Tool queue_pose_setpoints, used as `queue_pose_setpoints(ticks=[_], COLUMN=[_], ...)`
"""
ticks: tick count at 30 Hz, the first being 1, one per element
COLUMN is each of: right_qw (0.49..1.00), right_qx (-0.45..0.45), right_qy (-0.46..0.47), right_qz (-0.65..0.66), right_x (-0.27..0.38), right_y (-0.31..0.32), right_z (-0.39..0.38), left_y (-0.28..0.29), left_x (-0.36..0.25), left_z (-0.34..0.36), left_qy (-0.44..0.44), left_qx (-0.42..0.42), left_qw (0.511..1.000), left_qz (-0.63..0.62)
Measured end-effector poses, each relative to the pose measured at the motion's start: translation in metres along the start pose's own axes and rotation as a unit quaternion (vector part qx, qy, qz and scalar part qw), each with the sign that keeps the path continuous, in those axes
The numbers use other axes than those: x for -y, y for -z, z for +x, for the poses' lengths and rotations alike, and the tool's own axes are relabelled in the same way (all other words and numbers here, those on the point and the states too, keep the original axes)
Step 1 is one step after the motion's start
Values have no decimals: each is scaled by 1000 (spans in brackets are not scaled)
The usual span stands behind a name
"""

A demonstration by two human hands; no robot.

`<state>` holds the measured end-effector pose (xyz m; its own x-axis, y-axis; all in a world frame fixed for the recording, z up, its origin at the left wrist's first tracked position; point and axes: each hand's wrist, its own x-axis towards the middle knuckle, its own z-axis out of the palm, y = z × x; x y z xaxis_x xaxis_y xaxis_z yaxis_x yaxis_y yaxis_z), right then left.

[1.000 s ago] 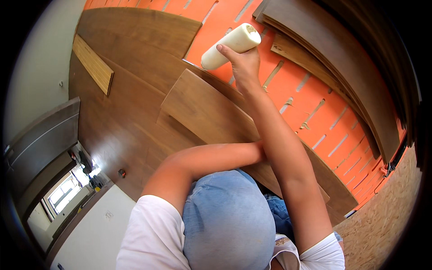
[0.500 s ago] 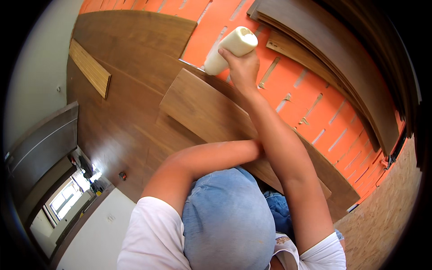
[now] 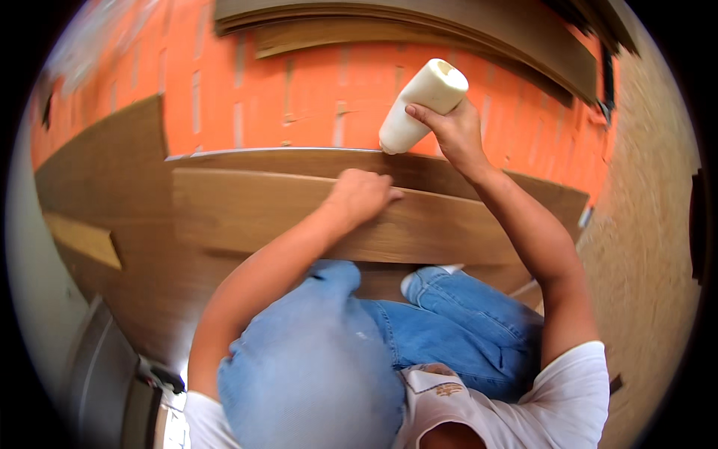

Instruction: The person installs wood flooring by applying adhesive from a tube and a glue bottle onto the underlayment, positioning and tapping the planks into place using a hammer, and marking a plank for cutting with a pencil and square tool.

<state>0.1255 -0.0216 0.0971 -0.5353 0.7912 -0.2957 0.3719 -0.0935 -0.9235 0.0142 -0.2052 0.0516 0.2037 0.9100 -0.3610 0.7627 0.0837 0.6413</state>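
My right hand (image 3: 456,131) is wrapped round a white plastic squeeze bottle (image 3: 420,105). The bottle is tilted with its base up, and its lower end meets the outer edge of the laid wood flooring (image 3: 292,160). A loose brown floor plank (image 3: 277,206) lies across that flooring in front of my knees. Over the plank's far edge curls my left hand (image 3: 363,196), closed, a little left of the bottle; its fingertips are partly hidden.
Beyond the flooring edge spreads orange underlayment (image 3: 217,97) with rows of slots. A stack of planks (image 3: 419,22) lies on it at the far side. A short light-coloured board (image 3: 84,238) rests at the left. Bare particle board (image 3: 643,187) runs along the right.
My view has turned, so the flooring edge runs nearly level. My left hand has come out from behind the right arm onto the plank. The bottle has shifted rightward along the edge.
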Motion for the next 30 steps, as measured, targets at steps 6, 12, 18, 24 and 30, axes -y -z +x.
queue_pose_setpoints(ticks=[6,12,18,24,30], right_qw=[993,969,952,971,795], right_qx=[-64,-95,-98,-211,-423], right_qy=[-58,-108,-65,-99,-168], right_qz=[-86,-199,-282,-55,401], right_x=[-14,-29,-30,-34,-108], right_y=[125,223,273,341,413], right_z=[-26,-36,-54,-98,-211], left_y=[4,11,15,15,13], left_x=[-1,-4,-9,-8,-9], left_z=[2,4,6,8,7], left_qy=[-7,2,17,20,36], left_qx=[5,34,43,53,57], left_qw=[999,999,998,997,995], left_qz=[37,38,41,59,74])
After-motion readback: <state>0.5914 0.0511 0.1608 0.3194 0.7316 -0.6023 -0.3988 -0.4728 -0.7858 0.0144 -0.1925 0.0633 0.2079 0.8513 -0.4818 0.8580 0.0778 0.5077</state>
